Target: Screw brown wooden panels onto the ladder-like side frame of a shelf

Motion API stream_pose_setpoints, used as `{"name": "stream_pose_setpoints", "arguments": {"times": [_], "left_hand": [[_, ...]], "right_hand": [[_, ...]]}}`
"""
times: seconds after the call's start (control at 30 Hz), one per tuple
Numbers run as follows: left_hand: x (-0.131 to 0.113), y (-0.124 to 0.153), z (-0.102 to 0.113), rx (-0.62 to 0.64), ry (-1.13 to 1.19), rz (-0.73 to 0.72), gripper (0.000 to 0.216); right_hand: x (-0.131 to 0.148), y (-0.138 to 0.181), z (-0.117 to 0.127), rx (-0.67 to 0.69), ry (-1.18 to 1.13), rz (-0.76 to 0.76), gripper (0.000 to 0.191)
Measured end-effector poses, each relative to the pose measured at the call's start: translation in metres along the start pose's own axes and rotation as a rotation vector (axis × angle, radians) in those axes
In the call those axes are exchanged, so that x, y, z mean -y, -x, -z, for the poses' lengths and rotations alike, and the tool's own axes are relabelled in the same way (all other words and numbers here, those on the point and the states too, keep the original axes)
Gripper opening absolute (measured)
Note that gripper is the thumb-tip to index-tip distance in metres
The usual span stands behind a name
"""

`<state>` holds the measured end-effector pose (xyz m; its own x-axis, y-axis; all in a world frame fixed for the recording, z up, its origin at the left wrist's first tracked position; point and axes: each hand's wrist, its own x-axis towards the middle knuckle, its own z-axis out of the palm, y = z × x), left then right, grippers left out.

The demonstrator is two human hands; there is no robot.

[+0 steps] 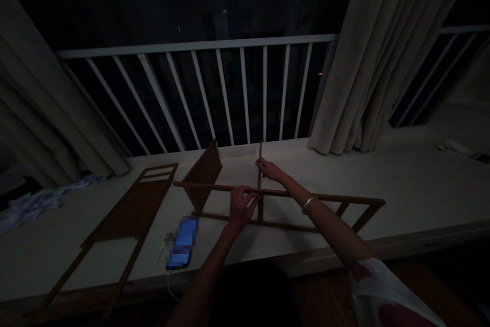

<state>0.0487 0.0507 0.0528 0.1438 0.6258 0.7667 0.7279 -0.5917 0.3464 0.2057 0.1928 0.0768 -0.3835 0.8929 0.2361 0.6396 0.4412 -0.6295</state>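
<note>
A brown wooden furniture frame (329,196) lies on its side on the pale ledge, a panel standing at its left end. My left hand (241,207) grips the frame's upper rail near the middle, fingers over the top. From that rail a thin wooden crossbar (261,148) sticks out toward the window. My right hand (270,170), with a bracelet on the wrist, is closed at this crossbar in a pinch. Whether something small sits between its fingertips is too dark to tell.
A second wooden frame with a panel (133,204) lies at left. A pixelated blue-lit phone (185,240) with a cable is near the front edge. White railings (245,92) and curtains (356,61) stand behind. Crumpled cloth or paper (38,204) lies far left.
</note>
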Motion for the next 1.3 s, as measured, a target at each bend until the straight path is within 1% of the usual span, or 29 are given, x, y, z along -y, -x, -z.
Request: {"name": "stream_pose_setpoints", "arguments": {"times": [0.27,0.43,0.57,0.7,0.9,1.07,1.3], "left_hand": [[0.005,-0.008,0.007,0.060,-0.004,0.019,0.007],[0.007,-0.013,0.011,0.126,0.030,0.058,0.006],[0.006,-0.016,0.014,0.181,0.027,0.069,0.006],[0.005,-0.018,0.014,0.187,0.037,0.082,0.008],[0.002,-0.023,0.014,0.180,0.066,0.156,0.020],[0.000,-0.028,0.011,0.193,0.039,0.176,0.020],[0.001,-0.036,0.007,0.226,0.055,0.297,0.023]], "right_hand": [[-0.001,-0.002,-0.002,-0.015,0.033,-0.018,0.025],[-0.003,-0.001,-0.002,-0.053,0.084,-0.092,0.022],[-0.004,0.000,-0.002,-0.085,0.126,-0.145,0.024],[-0.003,-0.001,-0.002,-0.075,0.141,-0.152,0.025],[-0.002,-0.002,-0.003,-0.061,0.144,-0.134,0.026],[-0.003,-0.002,-0.004,-0.058,0.149,-0.124,0.027],[-0.001,-0.002,-0.003,-0.050,0.133,-0.124,0.027]]}}
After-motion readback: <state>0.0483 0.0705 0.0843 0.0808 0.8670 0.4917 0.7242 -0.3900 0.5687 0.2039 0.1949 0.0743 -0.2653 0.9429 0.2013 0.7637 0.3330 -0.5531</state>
